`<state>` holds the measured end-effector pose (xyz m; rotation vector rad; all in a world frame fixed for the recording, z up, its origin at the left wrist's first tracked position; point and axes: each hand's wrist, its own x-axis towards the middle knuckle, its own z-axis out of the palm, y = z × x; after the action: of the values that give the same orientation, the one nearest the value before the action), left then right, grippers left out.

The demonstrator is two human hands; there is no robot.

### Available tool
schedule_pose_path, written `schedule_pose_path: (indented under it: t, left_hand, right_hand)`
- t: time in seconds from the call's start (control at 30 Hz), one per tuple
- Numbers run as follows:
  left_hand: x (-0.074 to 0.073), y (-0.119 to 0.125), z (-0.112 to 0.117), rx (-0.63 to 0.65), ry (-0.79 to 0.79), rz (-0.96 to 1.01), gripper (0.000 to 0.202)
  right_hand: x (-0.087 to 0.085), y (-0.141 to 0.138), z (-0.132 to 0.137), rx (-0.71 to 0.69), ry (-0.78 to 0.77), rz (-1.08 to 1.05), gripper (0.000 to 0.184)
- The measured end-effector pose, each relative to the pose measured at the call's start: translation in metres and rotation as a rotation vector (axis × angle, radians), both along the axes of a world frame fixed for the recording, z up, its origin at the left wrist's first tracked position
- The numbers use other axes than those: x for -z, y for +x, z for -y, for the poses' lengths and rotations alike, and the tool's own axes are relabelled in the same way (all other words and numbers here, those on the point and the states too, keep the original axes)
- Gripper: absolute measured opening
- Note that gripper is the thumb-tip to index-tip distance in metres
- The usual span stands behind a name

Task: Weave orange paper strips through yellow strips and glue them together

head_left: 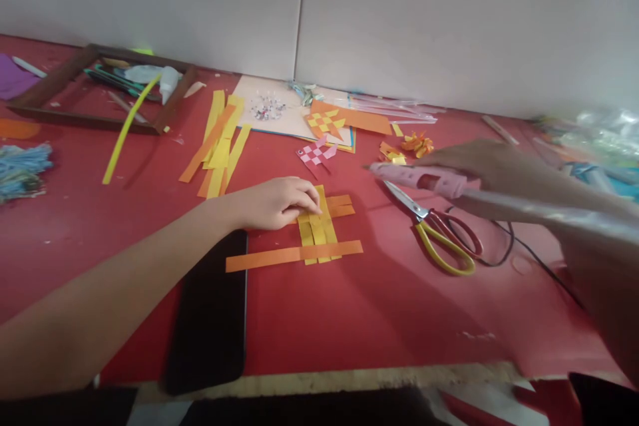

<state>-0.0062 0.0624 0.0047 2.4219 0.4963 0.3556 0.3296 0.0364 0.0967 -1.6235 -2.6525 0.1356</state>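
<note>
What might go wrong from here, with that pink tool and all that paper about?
If the glue gun in the right hand is hot, it could burn the left hand on the yellow strips. The lowest orange strip overlaps the phone, so a nudge might shift it. The black cord loops by the scissors and might snag.

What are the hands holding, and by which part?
The right hand holds a pink plastic glue gun near its rear; the exact grip is hidden. The left hand touches crossed yellow and orange paper strips; whether it pinches them is unclear.
</note>
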Motion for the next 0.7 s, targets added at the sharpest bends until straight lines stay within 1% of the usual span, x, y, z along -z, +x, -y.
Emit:
schedule_pose_path:
  t: [0.03,0.07,0.1,0.13,0.2,0.27,0.33,0.37,0.4,0.43,0.5,0.53,0.6,0.63,0.7]
  left_hand:
    - [0.000,0.000,0.000,0.001,0.000,0.001,0.033]
    - [0.001,0.000,0.000,0.002,-0.001,0.005,0.033]
    - [0.001,0.000,-0.001,0.001,0.000,0.012,0.033]
    - [0.001,0.000,-0.001,0.003,0.003,0.019,0.033]
    - [0.002,0.000,-0.002,0.004,0.007,0.023,0.033]
    - [0.002,0.000,-0.002,0.001,0.011,0.013,0.034]
    - [0.002,0.000,-0.002,-0.002,0.015,0.000,0.034]
    - [0.001,0.000,-0.002,-0.004,0.017,-0.006,0.035]
    - [0.001,0.000,-0.002,-0.002,0.018,-0.011,0.035]
    - [0.001,-0.001,-0.001,-0.001,0.018,-0.017,0.036]
    - [0.000,-0.001,-0.001,-0.005,0.018,-0.030,0.037]
    - [0.000,-0.001,-0.001,-0.008,0.020,-0.039,0.038]
    - [0.000,-0.001,-0.002,-0.009,0.030,-0.054,0.038]
    - [0.000,-0.001,-0.002,-0.009,0.038,-0.058,0.038]
    - [0.000,0.000,-0.002,-0.004,0.056,-0.058,0.038]
  right_hand:
    - [0.008,0.020,-0.001,-0.046,0.045,0.028,0.029]
    - [0.018,0.039,-0.001,-0.048,0.052,0.074,0.038]
    - [0.028,0.056,-0.001,-0.017,0.069,0.110,0.037]
    - [0.038,0.070,0.000,0.020,0.070,0.141,0.033]
    - [0.053,0.087,0.002,0.038,0.054,0.169,0.035]
    - [0.060,0.090,0.006,0.032,0.035,0.189,0.045]
    - [0.056,0.074,0.013,0.031,0.089,0.190,0.054]
    - [0.052,0.060,0.020,0.038,0.169,0.176,0.055]
    - [0.046,0.042,0.027,0.013,0.209,0.140,0.053]
    - [0.041,0.021,0.036,-0.028,0.216,0.067,0.048]
    - [0.036,-0.022,0.055,-0.073,0.233,-0.118,0.032]
    - [0.037,-0.042,0.064,-0.128,0.164,-0.184,0.026]
    - [0.046,-0.074,0.076,-0.185,0.027,-0.267,0.016]
    - [0.052,-0.085,0.079,-0.176,-0.021,-0.279,0.015]
    - [0.064,-0.098,0.079,-0.153,-0.096,-0.275,0.017]
